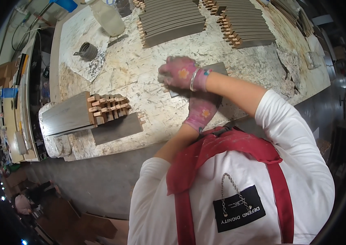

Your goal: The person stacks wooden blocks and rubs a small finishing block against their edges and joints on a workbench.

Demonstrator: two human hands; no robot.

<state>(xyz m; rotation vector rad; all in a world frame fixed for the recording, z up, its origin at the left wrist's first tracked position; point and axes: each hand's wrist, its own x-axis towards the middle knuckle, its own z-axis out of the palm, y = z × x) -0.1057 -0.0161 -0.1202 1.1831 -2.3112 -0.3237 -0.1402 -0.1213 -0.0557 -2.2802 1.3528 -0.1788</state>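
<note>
A flat grey wooden board point(215, 68) lies on the worktable in front of me, with light wooden dowels point(166, 87) sticking out at its left end. My right hand point(180, 72), in a pink flowered glove with a bracelet at the wrist, reaches across to that doweled end. Its fingers look curled and are blurred; whatever they hold is hidden. Beneath the right wrist, my left hand point(202, 109) in a matching glove rests over the board's near side. The left fingers are covered by the right arm and shadow.
Two stacks of grey doweled boards point(175, 26) point(246, 26) stand at the back. Another doweled stack point(68, 114) sits at the left, beside a single board point(117, 128). A dark ribbed cup point(87, 52), a cloudy plastic bottle point(106, 18) and a glass jar point(313, 60) stand on the worktable point(140, 65).
</note>
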